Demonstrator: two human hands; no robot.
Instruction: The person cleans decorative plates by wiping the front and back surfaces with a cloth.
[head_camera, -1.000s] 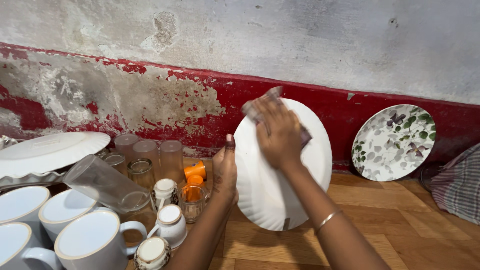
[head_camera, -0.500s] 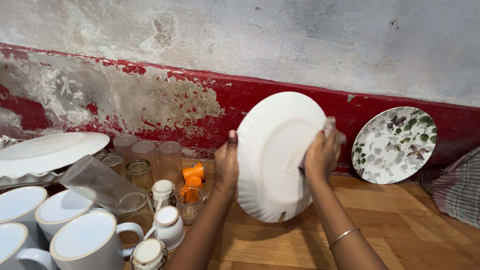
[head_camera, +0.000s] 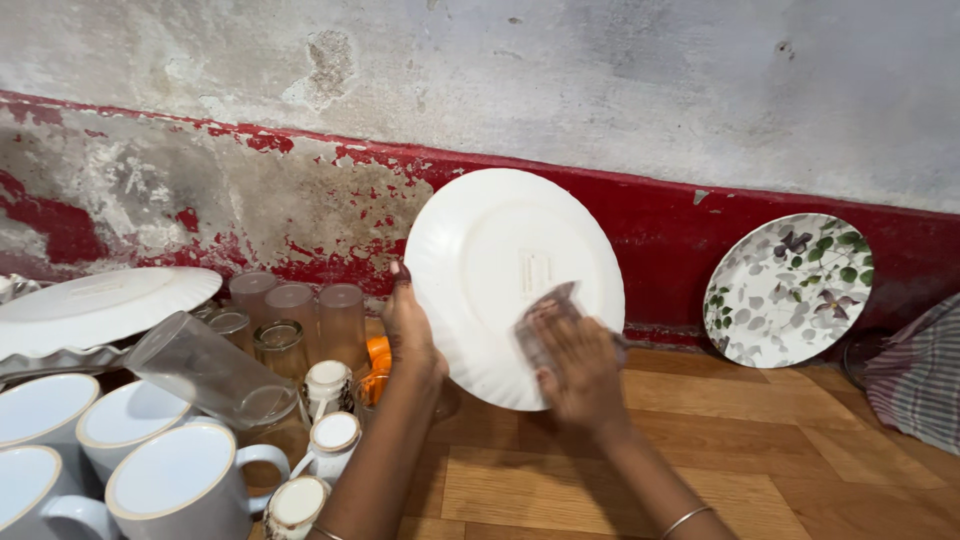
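Soft, even light with no glare; faint shadows under the white plate (head_camera: 480, 260). The hands are slightly motion-blurred, and the mugs (head_camera: 180, 490) soften at the corner

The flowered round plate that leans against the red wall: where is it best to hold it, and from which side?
Grip the flowered round plate at its upper rim, coming from above. It stands tilted, its lower edge on the wooden floor and its back to the red wall, so only the top edge seems free.
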